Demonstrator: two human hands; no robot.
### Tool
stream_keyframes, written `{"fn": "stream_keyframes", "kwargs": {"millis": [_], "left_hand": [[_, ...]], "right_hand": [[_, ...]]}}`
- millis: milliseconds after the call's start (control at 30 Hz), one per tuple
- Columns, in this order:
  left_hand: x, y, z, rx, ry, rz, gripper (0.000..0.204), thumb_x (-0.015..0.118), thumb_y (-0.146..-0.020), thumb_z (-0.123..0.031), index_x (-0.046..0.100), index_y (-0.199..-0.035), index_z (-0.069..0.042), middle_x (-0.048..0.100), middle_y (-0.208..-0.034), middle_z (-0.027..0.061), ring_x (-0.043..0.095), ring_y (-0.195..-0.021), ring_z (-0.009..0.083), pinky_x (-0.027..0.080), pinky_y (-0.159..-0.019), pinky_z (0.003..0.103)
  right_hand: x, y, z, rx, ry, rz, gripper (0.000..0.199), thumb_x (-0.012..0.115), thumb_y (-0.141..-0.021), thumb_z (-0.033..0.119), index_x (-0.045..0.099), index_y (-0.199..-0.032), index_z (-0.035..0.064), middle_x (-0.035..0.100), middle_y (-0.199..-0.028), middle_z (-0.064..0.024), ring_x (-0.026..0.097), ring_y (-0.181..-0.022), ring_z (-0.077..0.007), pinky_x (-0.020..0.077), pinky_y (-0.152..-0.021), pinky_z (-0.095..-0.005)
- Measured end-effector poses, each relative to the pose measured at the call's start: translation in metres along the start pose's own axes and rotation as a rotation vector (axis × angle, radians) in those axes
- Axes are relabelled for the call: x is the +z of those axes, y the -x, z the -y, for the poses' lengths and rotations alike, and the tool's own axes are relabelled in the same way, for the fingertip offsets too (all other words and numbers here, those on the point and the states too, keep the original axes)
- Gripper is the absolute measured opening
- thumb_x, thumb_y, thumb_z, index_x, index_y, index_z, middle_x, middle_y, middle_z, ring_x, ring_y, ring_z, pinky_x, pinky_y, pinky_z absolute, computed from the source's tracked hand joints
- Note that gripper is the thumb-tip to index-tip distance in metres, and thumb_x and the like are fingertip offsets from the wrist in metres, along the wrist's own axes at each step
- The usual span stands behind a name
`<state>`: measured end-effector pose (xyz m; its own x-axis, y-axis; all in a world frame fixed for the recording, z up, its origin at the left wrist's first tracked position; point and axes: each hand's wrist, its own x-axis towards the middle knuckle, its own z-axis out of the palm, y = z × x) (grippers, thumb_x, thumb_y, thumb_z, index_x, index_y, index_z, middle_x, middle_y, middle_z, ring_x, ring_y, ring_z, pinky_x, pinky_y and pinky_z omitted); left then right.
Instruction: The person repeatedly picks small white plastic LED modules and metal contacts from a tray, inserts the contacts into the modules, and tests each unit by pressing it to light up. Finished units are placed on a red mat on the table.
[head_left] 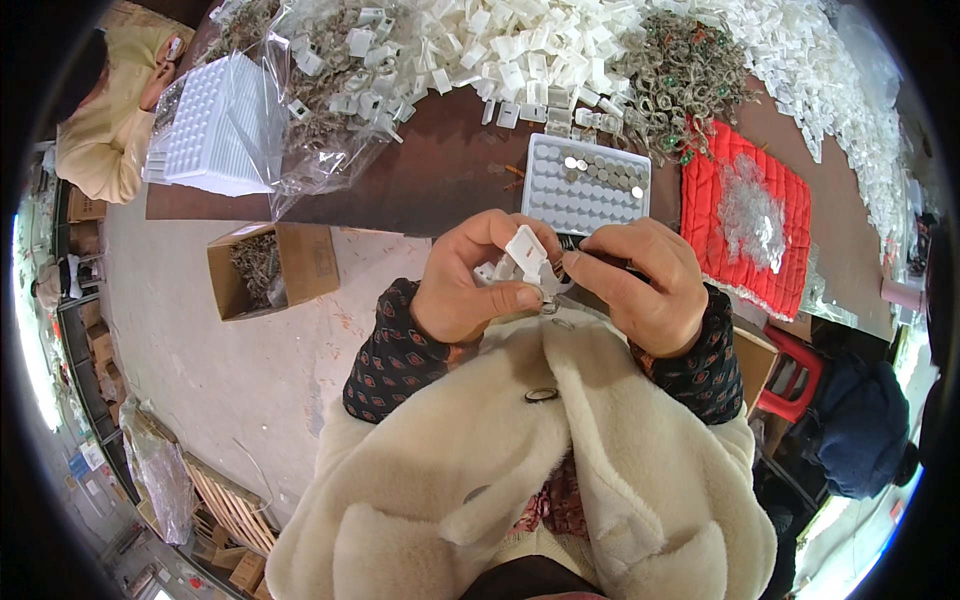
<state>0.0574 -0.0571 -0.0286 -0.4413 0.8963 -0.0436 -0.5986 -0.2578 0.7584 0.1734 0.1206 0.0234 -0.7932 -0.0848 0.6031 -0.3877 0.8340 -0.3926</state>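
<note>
In front of my chest, my left hand (482, 270) is closed around a white plastic casing (526, 252), with more white plastic showing between the fingers. Close against it, my right hand (645, 282) pinches something dark and thin, mostly hidden by the fingers; I cannot make out what it is. The fingertips of both hands nearly meet. Just beyond them, at the table's edge, lies a white tray (585, 208) with rows of round pockets. Several shiny silver discs (604, 172) sit in its upper rows.
White plastic parts (520, 45) are heaped along the table (440, 150), beside tangled wiry pieces (680, 75). Small clear pieces (750, 215) lie on a red quilted cloth (700, 200). Stacked white trays (215, 125) stand left, near a person's yellow sleeve (105, 150). A cardboard box (305, 262) stands below.
</note>
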Motion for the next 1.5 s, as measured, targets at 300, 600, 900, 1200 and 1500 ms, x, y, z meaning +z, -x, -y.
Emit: {"fn": "stream_keyframes", "kwargs": {"millis": [300, 600, 900, 1200, 1500], "left_hand": [[-0.007, 0.001, 0.008, 0.034, 0.073, 0.044, 0.038, 0.084, -0.074, -0.009, 0.054, -0.097, -0.008, 0.054, -0.107, 0.0099, 0.058, -0.092, 0.0157, 0.05, -0.08, 0.028], [0.006, 0.0, 0.019, 0.265, 0.131, -0.082, 0.04, 0.085, -0.074, -0.01, 0.051, -0.094, -0.009, 0.051, -0.106, 0.0091, 0.057, -0.092, 0.0173, 0.049, -0.078, 0.028], [0.012, -0.001, 0.025, 0.327, 0.188, -0.188, 0.036, 0.083, -0.076, -0.009, 0.056, -0.099, -0.005, 0.054, -0.11, 0.0121, 0.059, -0.09, 0.0163, 0.05, -0.073, 0.027], [0.01, 0.004, 0.032, 0.403, -0.02, -0.343, 0.038, 0.08, -0.079, -0.003, 0.06, -0.111, 0.001, 0.069, -0.107, 0.0199, 0.067, -0.091, 0.0198, 0.056, -0.082, 0.032], [0.004, 0.006, 0.032, 0.528, -0.213, -0.234, 0.03, 0.072, -0.085, 0.006, 0.057, -0.111, 0.001, 0.069, -0.112, 0.0159, 0.066, -0.1, 0.0173, 0.053, -0.091, 0.033]], "right_hand": [[0.005, 0.003, 0.0, 0.048, -0.08, -0.004, 0.03, 0.071, -0.064, 0.002, 0.071, -0.094, 0.0036, 0.063, -0.09, -0.0086, 0.064, -0.071, -0.0247, 0.0516, -0.06, -0.0333], [0.017, 0.006, 0.016, 0.233, -0.094, -0.126, 0.034, 0.068, -0.066, -0.006, 0.071, -0.099, 0.0022, 0.065, -0.094, -0.0104, 0.066, -0.077, -0.026, 0.0549, -0.066, -0.0341], [0.02, 0.001, 0.022, 0.3, -0.068, -0.178, 0.027, 0.068, -0.075, -0.009, 0.069, -0.1, 0.0008, 0.067, -0.102, -0.014, 0.068, -0.081, -0.0272, 0.0565, -0.07, -0.0328], [0.013, -0.01, 0.03, 0.502, -0.282, -0.133, 0.017, 0.068, -0.084, -0.009, 0.068, -0.098, -0.0004, 0.068, -0.099, -0.0123, 0.066, -0.078, -0.0169, 0.0532, -0.066, -0.0264], [0.009, -0.011, 0.032, 0.744, -0.54, -0.088, 0.017, 0.07, -0.083, -0.006, 0.072, -0.098, 0.0018, 0.066, -0.093, -0.0071, 0.061, -0.074, -0.0099, 0.0478, -0.063, -0.0223]]}}
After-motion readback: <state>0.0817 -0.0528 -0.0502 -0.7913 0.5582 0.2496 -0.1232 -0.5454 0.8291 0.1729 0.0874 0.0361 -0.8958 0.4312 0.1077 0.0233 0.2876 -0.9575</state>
